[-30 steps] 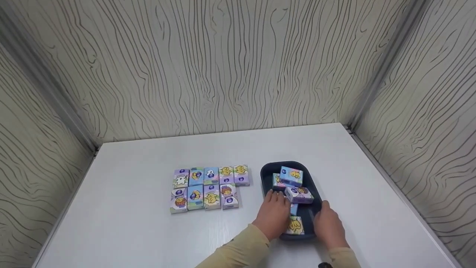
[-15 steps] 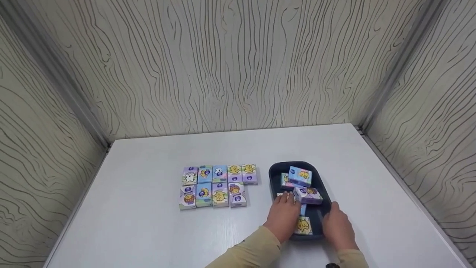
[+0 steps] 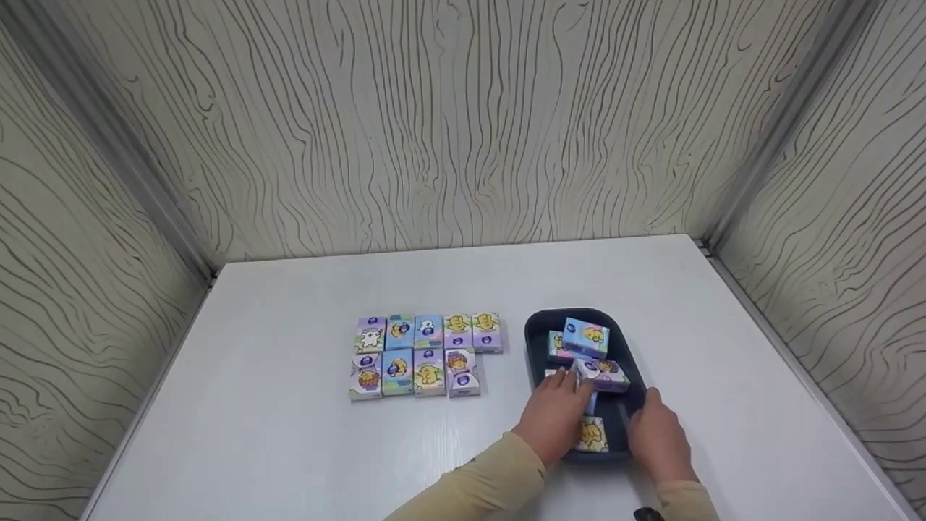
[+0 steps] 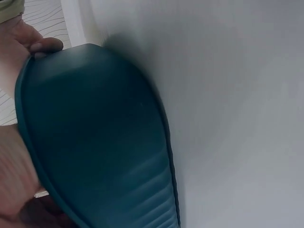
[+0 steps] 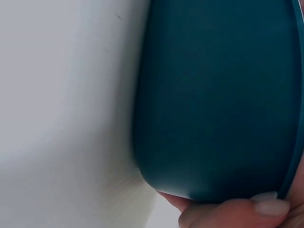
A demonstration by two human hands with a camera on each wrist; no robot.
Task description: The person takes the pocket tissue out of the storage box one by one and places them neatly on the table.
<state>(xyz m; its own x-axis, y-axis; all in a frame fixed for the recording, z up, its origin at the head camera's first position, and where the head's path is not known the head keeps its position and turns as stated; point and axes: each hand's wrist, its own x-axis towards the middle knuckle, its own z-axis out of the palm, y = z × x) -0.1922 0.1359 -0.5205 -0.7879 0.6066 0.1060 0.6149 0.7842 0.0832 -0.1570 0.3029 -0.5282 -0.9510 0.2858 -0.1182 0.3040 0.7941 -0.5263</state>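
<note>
My left hand (image 3: 551, 420) reaches over the near-left rim of a dark teal tray (image 3: 535, 334), its thumb and fingers bent around a small patterned box (image 3: 553, 375) mostly hidden beneath it. My right hand (image 3: 660, 441) grips the tray's right wall near its front corner; its fingers (image 5: 232, 213) curl against the tray in the right wrist view. Also inside the tray are a blue box (image 3: 587, 337) resting across another box (image 3: 558, 346), a purple box (image 3: 605, 375) and a yellow-picture box (image 3: 594, 435). In the left wrist view, the outer wall (image 4: 104, 123) covers most of the fingers.
On the white table (image 3: 304, 434), left of the tray, several similar boxes (image 3: 428, 371) lie face up in two neat rows, the far row reaching farther right. Patterned panels (image 3: 448, 130) stand behind the table and along both sides.
The left fingers shift slightly within the tray, and the end of a pale box shows beside them. The right hand keeps its grip; the whole view has shifted slightly.
</note>
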